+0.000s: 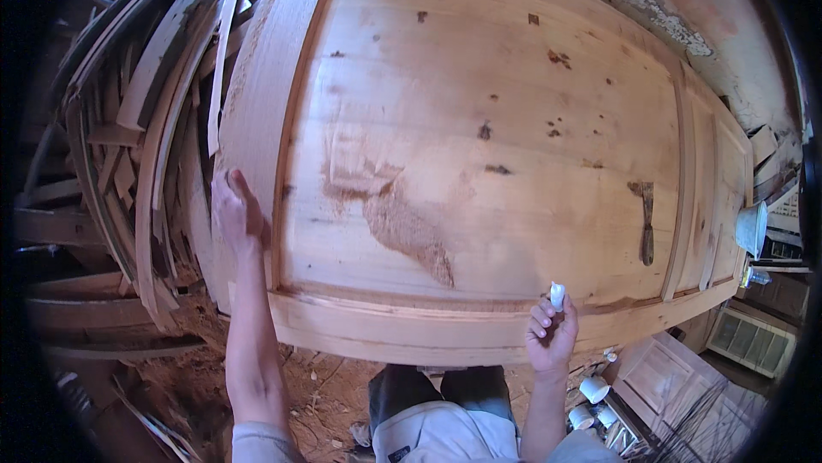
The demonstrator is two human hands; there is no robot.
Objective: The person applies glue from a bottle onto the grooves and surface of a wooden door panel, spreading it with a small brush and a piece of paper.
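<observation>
A large pale wooden panelled door (pixel 411 52) lies flat in front of me. My left hand (pixel 238 213) rests at its left edge, fingers curled at the rim and partly hidden. Over the near rail, my right hand (pixel 550 333) is closed around a small white tube-like thing (pixel 557 295), its upper end standing out above the fingers. Reddish-brown sawdust (pixel 411 232) forms a patch on the left half of the panel. A dark putty knife (pixel 647 223) lies on the right part of the panel, apart from both hands.
Wood offcuts and strips (pixel 158 120) are heaped along the left, close to my left arm. White tubs (pixel 593 389) stand low at the right, near another panelled wooden piece (pixel 664 373). A white bucket (pixel 751 229) sits by the door's far right end. Behind runs a worn wall (pixel 711 0).
</observation>
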